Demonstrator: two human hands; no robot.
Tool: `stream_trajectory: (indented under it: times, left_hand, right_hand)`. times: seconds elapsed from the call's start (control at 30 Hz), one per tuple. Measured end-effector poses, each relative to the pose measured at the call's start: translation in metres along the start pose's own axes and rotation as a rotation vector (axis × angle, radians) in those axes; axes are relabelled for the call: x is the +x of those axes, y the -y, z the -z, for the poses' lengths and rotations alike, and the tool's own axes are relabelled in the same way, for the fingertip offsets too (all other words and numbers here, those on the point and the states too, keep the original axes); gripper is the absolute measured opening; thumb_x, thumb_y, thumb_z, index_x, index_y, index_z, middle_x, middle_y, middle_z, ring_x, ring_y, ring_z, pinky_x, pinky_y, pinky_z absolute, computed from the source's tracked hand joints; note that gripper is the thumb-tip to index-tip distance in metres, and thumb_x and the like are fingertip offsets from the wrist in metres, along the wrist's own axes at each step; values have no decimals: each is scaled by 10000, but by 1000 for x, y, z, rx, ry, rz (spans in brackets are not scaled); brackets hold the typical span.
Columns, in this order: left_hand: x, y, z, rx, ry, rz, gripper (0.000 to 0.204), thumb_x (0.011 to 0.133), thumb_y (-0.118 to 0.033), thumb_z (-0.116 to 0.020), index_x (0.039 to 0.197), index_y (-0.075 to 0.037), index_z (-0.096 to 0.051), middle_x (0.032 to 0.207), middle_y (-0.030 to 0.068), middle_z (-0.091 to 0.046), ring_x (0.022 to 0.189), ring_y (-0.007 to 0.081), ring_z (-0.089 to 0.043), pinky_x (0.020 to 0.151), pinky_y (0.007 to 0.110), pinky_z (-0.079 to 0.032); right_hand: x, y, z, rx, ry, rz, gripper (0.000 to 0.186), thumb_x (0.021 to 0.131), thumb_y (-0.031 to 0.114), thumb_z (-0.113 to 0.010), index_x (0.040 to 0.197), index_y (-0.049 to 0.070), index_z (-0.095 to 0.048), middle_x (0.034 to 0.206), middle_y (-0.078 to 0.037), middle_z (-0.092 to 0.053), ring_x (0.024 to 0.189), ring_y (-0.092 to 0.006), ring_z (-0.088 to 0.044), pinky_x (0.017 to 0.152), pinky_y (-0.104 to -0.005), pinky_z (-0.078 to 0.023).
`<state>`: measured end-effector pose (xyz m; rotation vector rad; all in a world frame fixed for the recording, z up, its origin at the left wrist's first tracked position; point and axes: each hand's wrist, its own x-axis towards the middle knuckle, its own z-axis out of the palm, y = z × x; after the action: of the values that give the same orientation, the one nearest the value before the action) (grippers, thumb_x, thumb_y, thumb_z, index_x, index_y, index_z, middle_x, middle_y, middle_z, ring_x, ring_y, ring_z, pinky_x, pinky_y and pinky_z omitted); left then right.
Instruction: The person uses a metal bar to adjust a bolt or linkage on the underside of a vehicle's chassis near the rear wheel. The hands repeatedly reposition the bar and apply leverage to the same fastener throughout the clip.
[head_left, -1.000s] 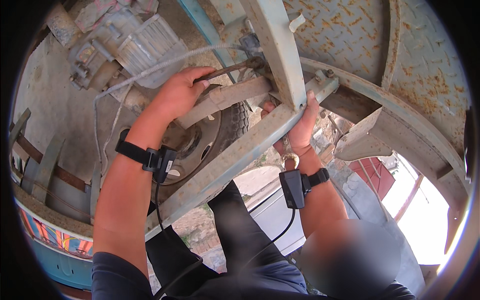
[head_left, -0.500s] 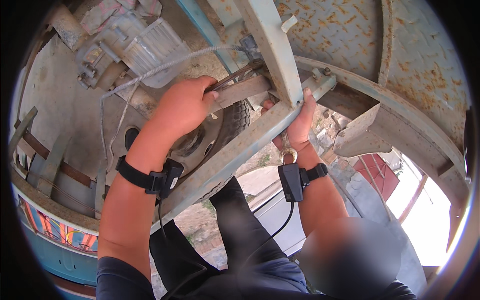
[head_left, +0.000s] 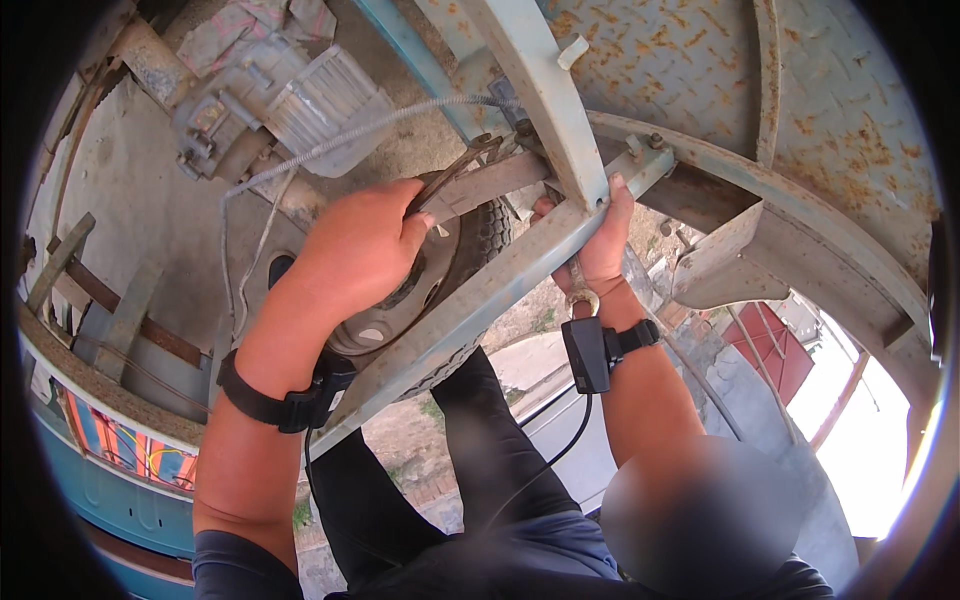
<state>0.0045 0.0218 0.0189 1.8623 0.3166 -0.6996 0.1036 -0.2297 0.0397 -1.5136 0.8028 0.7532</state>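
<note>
My left hand (head_left: 365,250) is closed around a dark, slim wrench (head_left: 452,172), whose far end lies over a flat steel bar (head_left: 495,184). That bar runs toward the upright of a pale blue-grey steel frame (head_left: 470,285). My right hand (head_left: 600,250) reaches around the frame's corner, thumb pressed along the beam and fingers partly hidden behind it. In its palm is a ring-ended wrench (head_left: 583,299), the ring showing near the wrist; its other end is hidden. Bolts (head_left: 655,143) stick up from the beam's far end.
A wheel with a black tyre (head_left: 490,235) sits beneath the frame. A finned grey motor housing (head_left: 320,105) and a grey corrugated conduit (head_left: 370,125) are at upper left. Rusty tread plate (head_left: 670,70) spans the upper right. Coloured wires (head_left: 130,455) show at lower left.
The left-hand wrench's far end has shifted left, away from the frame upright. My left hand has moved slightly down. My right hand keeps its grip at the corner; the whole view has shifted slightly.
</note>
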Motion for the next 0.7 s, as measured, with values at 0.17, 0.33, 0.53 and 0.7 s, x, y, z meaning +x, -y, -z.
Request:
stream_trajectory:
  times: [0.17,0.33,0.53,0.7]
  left_hand:
    - [12,33,-16,-143,-96,-78,357,999,-189,-606,1318,-27,-622,1198,223,-678,1114,420,-634,943,480,-504]
    - [37,46,-23,-233,-46,-88,373,1012,-154,-615,1361,-22,-624,1291,197,-661,1200,355,-626,1025,406,-480]
    - [54,52,-33,-288,-36,-73,356,1013,-114,-613,1358,-31,-631,1270,188,-668,1168,333,-636,1041,390,-474]
    - [69,68,-51,-339,-42,-99,345,1022,-112,-603,1358,-39,-635,1279,168,-673,1174,306,-638,1047,382,-475]
  right_hand:
    - [0,-1,-7,76,-18,21,747,932,726,-451,1238,63,-607,833,-144,-644,716,-272,-619,698,-426,-532]
    - [1,-1,-2,58,31,0,750,929,733,-456,1251,71,-602,837,-149,-642,716,-272,-620,694,-433,-536]
    - [-2,1,-5,39,14,5,758,931,736,-447,1261,71,-598,836,-151,-640,713,-274,-620,693,-435,-540]
    - [-2,0,-4,39,0,-2,764,938,730,-430,1270,62,-594,837,-152,-641,716,-273,-623,693,-431,-541]
